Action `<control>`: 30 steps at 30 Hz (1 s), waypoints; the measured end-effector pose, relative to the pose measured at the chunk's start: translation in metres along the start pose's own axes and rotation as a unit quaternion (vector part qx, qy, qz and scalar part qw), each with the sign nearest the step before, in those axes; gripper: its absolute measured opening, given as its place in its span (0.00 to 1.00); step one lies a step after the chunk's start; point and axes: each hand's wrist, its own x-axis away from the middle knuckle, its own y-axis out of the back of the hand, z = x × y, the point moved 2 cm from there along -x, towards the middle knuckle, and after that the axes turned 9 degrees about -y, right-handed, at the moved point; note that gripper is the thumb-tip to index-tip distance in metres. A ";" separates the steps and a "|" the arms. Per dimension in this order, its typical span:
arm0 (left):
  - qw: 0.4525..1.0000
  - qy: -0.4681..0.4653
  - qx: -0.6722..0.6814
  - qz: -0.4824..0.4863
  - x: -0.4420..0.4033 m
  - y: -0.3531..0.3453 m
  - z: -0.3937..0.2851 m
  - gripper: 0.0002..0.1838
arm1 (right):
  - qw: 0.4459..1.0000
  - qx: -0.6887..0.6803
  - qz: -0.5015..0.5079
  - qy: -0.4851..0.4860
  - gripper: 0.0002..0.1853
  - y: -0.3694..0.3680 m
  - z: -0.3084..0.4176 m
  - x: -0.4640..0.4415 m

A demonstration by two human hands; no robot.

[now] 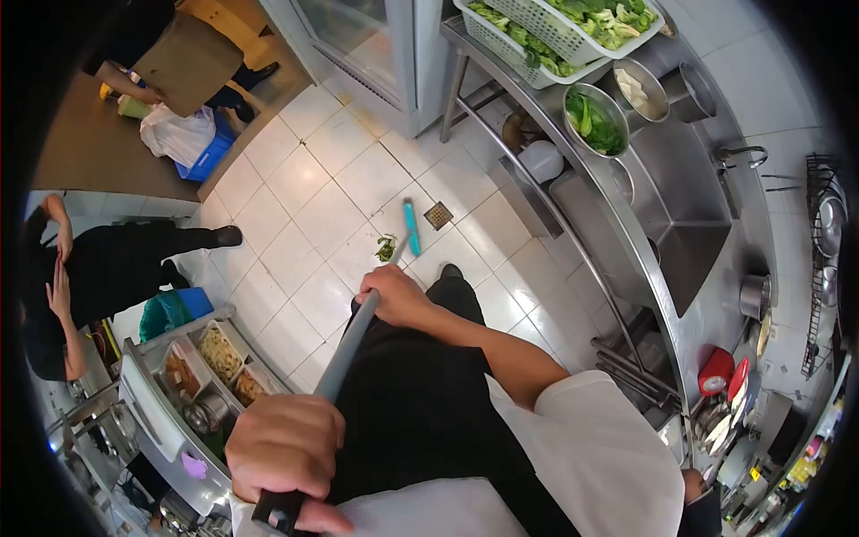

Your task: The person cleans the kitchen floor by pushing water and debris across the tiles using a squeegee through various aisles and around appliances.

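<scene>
Clearly, both hands grasp the grey pole (349,351), the left hand (284,440) wrapped near its black end, the right hand (400,300) farther down; its turquoise head (412,225) (beside green leaf scraps (385,248)) is on the tiled floor (309,228).

The left hand (284,438) hides part of the pole (351,353) — the top edge crops one person (134,40).

The left hand (284,438) is curled tight. The right arm (501,345) is stretched out forward, and the right hand (396,297) is curled too.
</scene>
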 end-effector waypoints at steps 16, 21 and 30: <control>0.997 0.063 -0.014 -0.033 0.119 0.051 0.060 0.13 | 0.980 0.026 -0.134 -0.146 0.05 -0.113 -0.098 0.051; 0.989 0.059 -0.079 -0.107 0.116 0.083 0.018 0.17 | 0.995 -0.022 -0.069 -0.061 0.03 -0.154 -0.034 -0.039; 0.994 -0.010 -0.072 -0.078 0.073 0.098 -0.025 0.22 | 1.000 0.028 -0.013 -0.003 0.04 -0.098 0.033 -0.090</control>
